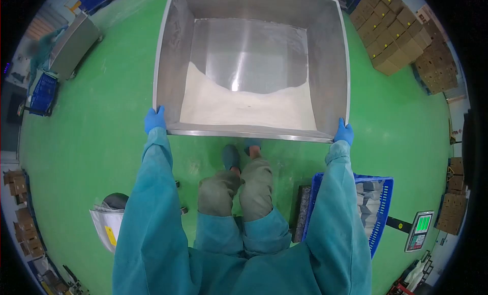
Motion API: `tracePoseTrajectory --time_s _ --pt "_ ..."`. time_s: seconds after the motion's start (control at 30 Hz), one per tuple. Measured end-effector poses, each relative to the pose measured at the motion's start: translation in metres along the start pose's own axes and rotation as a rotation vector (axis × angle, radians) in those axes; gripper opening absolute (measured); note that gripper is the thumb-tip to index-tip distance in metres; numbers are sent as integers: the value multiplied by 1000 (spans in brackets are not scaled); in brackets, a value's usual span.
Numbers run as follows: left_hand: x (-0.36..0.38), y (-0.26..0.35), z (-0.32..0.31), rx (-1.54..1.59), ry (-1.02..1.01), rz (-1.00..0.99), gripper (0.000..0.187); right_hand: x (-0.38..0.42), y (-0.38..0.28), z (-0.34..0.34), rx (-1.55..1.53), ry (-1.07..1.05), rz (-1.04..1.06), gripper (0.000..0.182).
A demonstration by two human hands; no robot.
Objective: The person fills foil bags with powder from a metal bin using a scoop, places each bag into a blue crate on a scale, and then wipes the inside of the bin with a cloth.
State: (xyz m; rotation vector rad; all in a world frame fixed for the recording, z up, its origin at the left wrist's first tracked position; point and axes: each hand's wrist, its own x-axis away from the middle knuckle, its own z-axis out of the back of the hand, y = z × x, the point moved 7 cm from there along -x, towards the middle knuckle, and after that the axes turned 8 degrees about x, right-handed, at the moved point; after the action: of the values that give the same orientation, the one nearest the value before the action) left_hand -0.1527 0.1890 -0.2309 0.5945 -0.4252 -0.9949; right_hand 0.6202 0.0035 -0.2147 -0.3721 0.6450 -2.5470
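A large rectangular stainless steel bin [173, 66] stands in front of me, its open top facing up. White powder [246, 109] lies heaped along the near side, leaving the far part of the metal bottom bare. Blue-gloved, my left hand [155, 120] is closed around the rim at the near left corner. My right hand [343, 132], also in a blue glove, grips the near right corner. Both arms are stretched forward. The fingers inside the bin's edge are partly hidden by the rim.
By my right arm sits a blue crate [386, 203] of white packets, beside a scale display [420, 231] lit green. A white bag [108, 226] is at my left. Stacked cardboard boxes [391, 36] stand back right. A person [43, 53] stands by a metal cart [75, 46] back left.
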Motion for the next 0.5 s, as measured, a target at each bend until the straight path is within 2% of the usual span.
tracePoseTrajectory --time_s 0.1,0.2,0.3,0.4,0.5 --pt "10 13 9 -40 -12 -21 46 -6 -5 4 50 10 39 60" --pt "19 20 17 -90 -32 -39 45 9 -17 18 24 -71 27 59" --pt "22 16 18 -125 -59 -18 44 -6 -5 13 137 -83 63 58" --pt "24 9 16 -115 -85 -17 42 14 4 26 128 -97 104 56" --pt "60 -10 27 -81 -100 -29 41 14 45 27 34 -12 77 49"
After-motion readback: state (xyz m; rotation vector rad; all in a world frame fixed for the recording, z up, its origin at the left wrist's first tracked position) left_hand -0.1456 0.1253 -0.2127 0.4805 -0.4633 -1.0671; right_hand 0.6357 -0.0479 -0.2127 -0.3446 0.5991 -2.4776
